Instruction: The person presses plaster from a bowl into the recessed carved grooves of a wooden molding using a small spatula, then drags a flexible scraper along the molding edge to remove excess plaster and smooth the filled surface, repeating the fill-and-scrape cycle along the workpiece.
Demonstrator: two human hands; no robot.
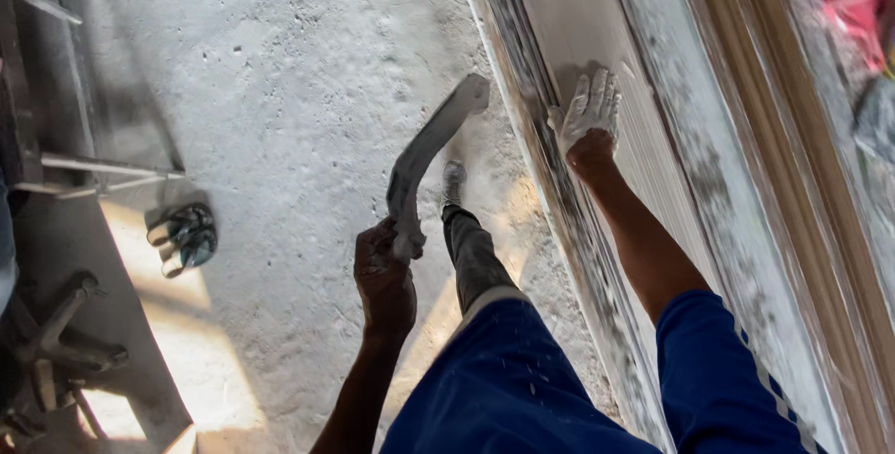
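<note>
Left hand (pixel 384 272): fingers closed around the grip of a curved, dust-whitened metal blade (pixel 431 151). Right hand (pixel 589 116): dust-coated fingers spread wide, flat against a pale upright panel (pixel 578 16).

The right hand (pixel 589 114) is coated white with dust against the pale cream door panel (pixel 578 16), whose frame (pixel 746 137) shows brown wood mottled with grey-white patches. The left hand (pixel 384 277) grips a grey, white-smeared curved tool (pixel 424 151). The shorts (pixel 508 384) are deep blue with white stripes. The floor (pixel 280 72) is speckled grey concrete; the sandals (pixel 184 238) are dark with teal
</note>
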